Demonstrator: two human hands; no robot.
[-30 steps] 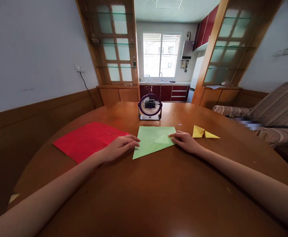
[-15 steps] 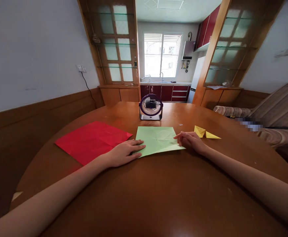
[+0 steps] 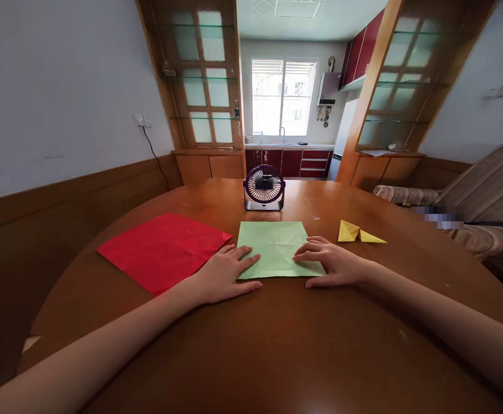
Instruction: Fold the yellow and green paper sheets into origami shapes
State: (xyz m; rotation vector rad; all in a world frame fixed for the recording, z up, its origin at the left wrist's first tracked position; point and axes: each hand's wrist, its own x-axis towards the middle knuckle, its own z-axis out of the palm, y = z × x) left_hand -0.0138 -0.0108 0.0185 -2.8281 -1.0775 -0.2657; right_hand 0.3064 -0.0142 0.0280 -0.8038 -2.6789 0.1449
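A light green square of paper (image 3: 276, 244) lies flat and unfolded on the round wooden table (image 3: 277, 345), creases showing across it. My left hand (image 3: 228, 274) rests palm down on its near left corner, fingers spread. My right hand (image 3: 333, 263) lies flat on its near right corner, fingers apart. Neither hand grips anything.
A red sheet of paper (image 3: 165, 248) lies to the left of the green one. A folded yellow paper piece (image 3: 357, 233) sits to the right. A small purple desk fan (image 3: 264, 187) stands behind the green sheet. A striped sofa (image 3: 476, 201) borders the table's right side.
The folded corner of the green paper has been opened out, so the sheet now lies as a full square. Both hands have slid toward me onto its near corners.
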